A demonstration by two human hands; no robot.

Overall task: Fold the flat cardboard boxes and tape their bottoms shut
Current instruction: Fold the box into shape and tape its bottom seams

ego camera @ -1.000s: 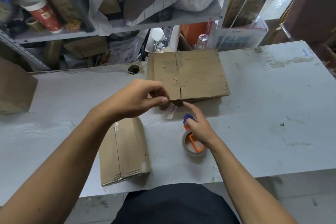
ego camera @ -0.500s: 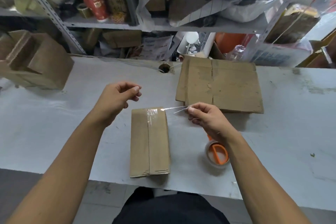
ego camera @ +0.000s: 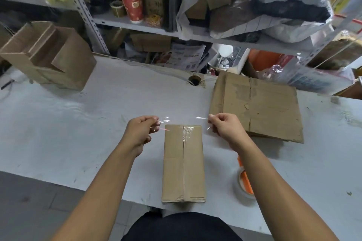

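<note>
A folded brown cardboard box [ego camera: 183, 164] stands on the white table [ego camera: 78, 123] in front of me, bottom flaps up, with clear tape along its middle seam at the far end. My left hand [ego camera: 141, 131] and my right hand [ego camera: 225, 127] each pinch one end of a clear tape strip [ego camera: 166, 117], stretched just above the box's far edge. A stack of flat cardboard boxes [ego camera: 258, 111] lies to the right behind my right hand. A roll of clear tape with an orange dispenser [ego camera: 243, 186] sits near the table's front edge, partly hidden by my right forearm.
An assembled open cardboard box [ego camera: 49, 56] stands at the far left of the table. A cable hole [ego camera: 195, 80] is in the tabletop near the back. Cluttered metal shelves [ego camera: 156, 31] with bags, cups and cartons rise behind the table.
My hands have spread apart, and my left hand now pinches the tape strip's other end. The strip is stretched across the box's far edge. The view has tilted left and down.
</note>
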